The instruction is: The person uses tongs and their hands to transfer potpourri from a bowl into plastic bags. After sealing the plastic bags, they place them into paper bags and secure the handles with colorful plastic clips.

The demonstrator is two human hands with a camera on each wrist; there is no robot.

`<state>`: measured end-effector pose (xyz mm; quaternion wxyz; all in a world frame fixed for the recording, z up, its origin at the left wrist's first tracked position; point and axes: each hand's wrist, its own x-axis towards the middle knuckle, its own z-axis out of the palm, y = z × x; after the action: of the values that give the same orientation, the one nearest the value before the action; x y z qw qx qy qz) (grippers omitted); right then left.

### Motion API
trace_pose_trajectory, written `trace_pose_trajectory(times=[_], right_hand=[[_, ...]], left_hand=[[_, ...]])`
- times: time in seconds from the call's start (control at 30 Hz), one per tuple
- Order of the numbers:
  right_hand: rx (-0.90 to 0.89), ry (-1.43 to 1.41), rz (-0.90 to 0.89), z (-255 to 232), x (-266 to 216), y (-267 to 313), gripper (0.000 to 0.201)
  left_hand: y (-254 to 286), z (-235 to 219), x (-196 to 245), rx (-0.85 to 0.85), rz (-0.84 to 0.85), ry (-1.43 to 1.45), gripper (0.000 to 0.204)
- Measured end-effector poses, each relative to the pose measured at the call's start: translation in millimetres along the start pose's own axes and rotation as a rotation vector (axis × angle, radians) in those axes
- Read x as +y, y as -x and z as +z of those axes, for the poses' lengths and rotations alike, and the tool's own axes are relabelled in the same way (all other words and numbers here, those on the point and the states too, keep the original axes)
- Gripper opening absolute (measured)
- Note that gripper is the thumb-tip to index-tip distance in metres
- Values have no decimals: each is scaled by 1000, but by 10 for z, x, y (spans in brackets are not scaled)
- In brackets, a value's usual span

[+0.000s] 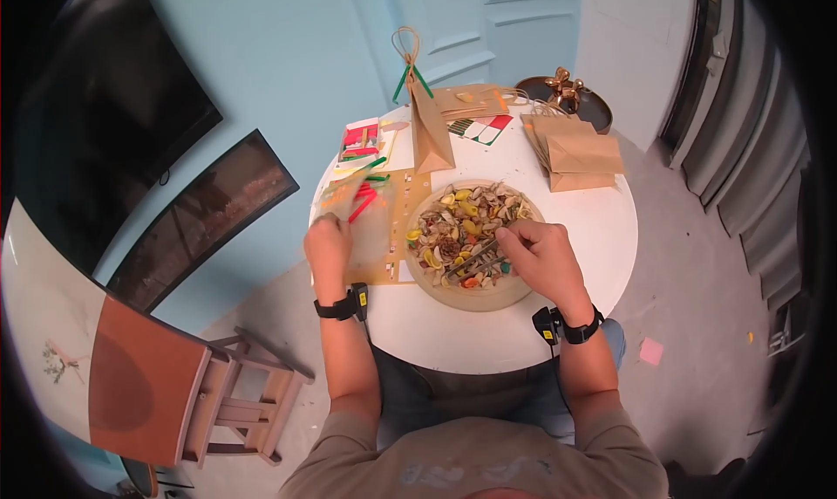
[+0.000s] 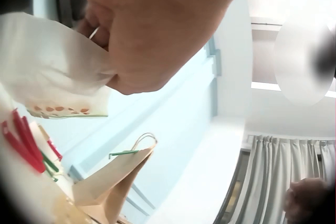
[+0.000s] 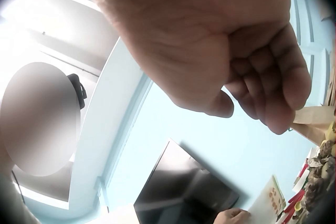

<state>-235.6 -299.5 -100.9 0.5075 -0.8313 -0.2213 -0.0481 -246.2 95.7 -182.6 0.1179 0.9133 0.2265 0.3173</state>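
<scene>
My left hand (image 1: 328,248) grips a thin translucent bag (image 2: 50,56) by its edge. Orange marks are printed along the bag near a green line. Over a round tub (image 1: 471,300) is my right hand (image 1: 542,253), its thumb and fingers curled around dark, slim tongs (image 1: 472,264) that reach down into the contents. Dried petals, shells, yellow pieces and a pine cone (image 1: 449,249) fill the tub. In the right wrist view the curled fingers (image 3: 278,116) hide the tongs. Red sticks (image 1: 363,204) lie beside the bag.
A tall kraft paper bag (image 1: 429,140) with green-clipped handles stands behind the tub. More paper bags (image 1: 575,154) sit at the right, before a dark tray (image 1: 595,112). An open box (image 1: 359,141) of red and green pieces is at back left, above a tan mat (image 1: 403,215).
</scene>
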Motion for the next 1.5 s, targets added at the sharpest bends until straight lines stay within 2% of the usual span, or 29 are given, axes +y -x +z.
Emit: trace_pose_trajectory(times=[0.1, 0.2, 0.27, 0.37, 0.47, 0.5, 0.53, 0.6, 0.63, 0.73, 0.83, 0.9, 0.97, 1.07, 1.1, 1.23, 1.3, 1.43, 1.5], right_hand=[[-11, -113, 29, -41, 96, 14, 35], [-69, -327, 119, -88, 191, 15, 38], [-158, -421, 164, -138, 299, -12, 42], [-268, -945, 173, -215, 396, -14, 49], [26, -1249, 370, -404, 235, 19, 57], [63, -1348, 433, -516, 69, 60, 46], [-60, -1230, 390, -590, 220, 47, 42], [-302, -984, 303, -739, 546, 38, 36], [-256, -858, 300, -760, 559, 81, 27], [-345, -571, 180, -863, 474, 209, 24], [-558, -253, 183, -863, 263, 332, 33], [-605, -367, 125, -809, 86, 469, 36], [-655, -565, 9, -730, 45, 604, 34], [-687, -803, -17, -822, -29, 725, 28], [-712, -800, 41, -909, -22, 738, 22], [-603, -576, 75, -1041, -145, 846, 19], [-495, -434, 75, -1116, -237, 913, 25], [-264, -245, -164, -1191, -103, 986, 32], [-173, -172, -209, -1248, -47, 1005, 36]], left_hand=[[-92, -269, 84, 199, 230, 61, 11], [79, -694, 541, 303, 561, 240, 6], [330, -1029, 926, 255, 754, 286, 13], [754, -1243, 1277, 168, 1029, 352, 22], [1030, -1209, 1379, 43, 1229, 324, 28], [1077, -1192, 1406, -5, 1283, 296, 30], [1103, -1173, 1431, -35, 1294, 307, 30], [1146, -1149, 1482, -94, 1313, 323, 29], [1162, -1201, 1535, -175, 1240, 399, 28], [1229, -1386, 1713, -367, 1010, 606, 23], [1408, -1435, 1790, -505, 770, 771, 20], [1531, -1454, 1965, -629, 597, 879, 19], [1616, -1391, 2097, -618, 536, 943, 25], [1675, -1318, 2201, -648, 461, 1024, 31], [1697, -1332, 2231, -663, 458, 1027, 30], [1742, -1363, 2363, -594, 542, 1053, 23], [1719, -1382, 2365, -684, 518, 1036, 16], [1684, -1372, 2464, -779, 504, 969, 10], [1679, -1269, 2520, -718, 479, 1021, 8]])
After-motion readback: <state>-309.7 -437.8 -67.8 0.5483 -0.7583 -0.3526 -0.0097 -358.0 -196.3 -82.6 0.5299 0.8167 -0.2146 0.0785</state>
